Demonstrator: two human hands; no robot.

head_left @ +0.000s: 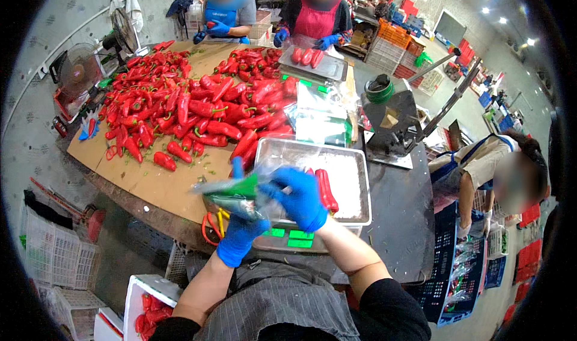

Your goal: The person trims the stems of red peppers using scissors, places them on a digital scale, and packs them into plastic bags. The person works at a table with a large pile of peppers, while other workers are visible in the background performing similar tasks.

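My left hand [239, 239], in a blue glove, grips a clear plastic bag with green print [231, 192] from below. My right hand [303, 198], also gloved in blue, has its fingers bent and pinched at the bag's right side; motion smears the bag and fingertips. Just beyond my right hand, long red peppers [325, 190] lie in a metal tray [356, 208]. The tray rests on a scale with green displays [300, 239]. Scissors with red handles [208, 230] lie beside my left hand, with something yellow [221, 213] near them.
A big heap of red peppers [198, 106] covers the cardboard-topped table [132, 175]. Flat plastic bags [321, 109] lie beyond the tray. A dark stand with green tape [380, 89] stands at right. Two people work across the table; another bends over a blue crate [439, 269].
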